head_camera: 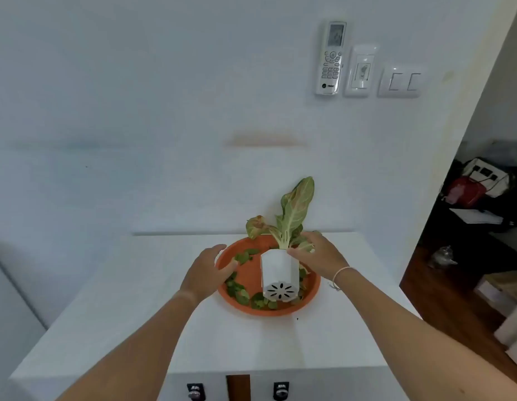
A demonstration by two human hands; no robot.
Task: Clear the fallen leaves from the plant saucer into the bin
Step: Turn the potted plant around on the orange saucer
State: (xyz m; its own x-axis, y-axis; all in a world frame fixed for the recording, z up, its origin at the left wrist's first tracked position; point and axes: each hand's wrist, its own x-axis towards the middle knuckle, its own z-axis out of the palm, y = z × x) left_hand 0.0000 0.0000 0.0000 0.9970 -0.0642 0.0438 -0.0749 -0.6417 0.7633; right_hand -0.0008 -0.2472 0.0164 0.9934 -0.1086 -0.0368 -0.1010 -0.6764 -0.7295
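Observation:
An orange round saucer point(251, 309) lies on a white cabinet top. A white plant pot point(277, 270) with a green and pink leafed plant point(294, 209) is tilted away from me above the saucer, its slotted underside facing the camera. My right hand point(318, 253) grips the pot at its rim, from the right. My left hand point(208, 270) rests on the saucer's left edge, thumb over the rim. Several small green fallen leaves point(237, 290) lie in the saucer, mostly on its left and front. No bin is in view.
The white cabinet top point(164, 328) runs to a white wall behind. A remote point(332, 57) and switches point(401, 81) hang on the wall. At the right, a doorway opens onto a wooden floor point(454, 308) with bags and clutter.

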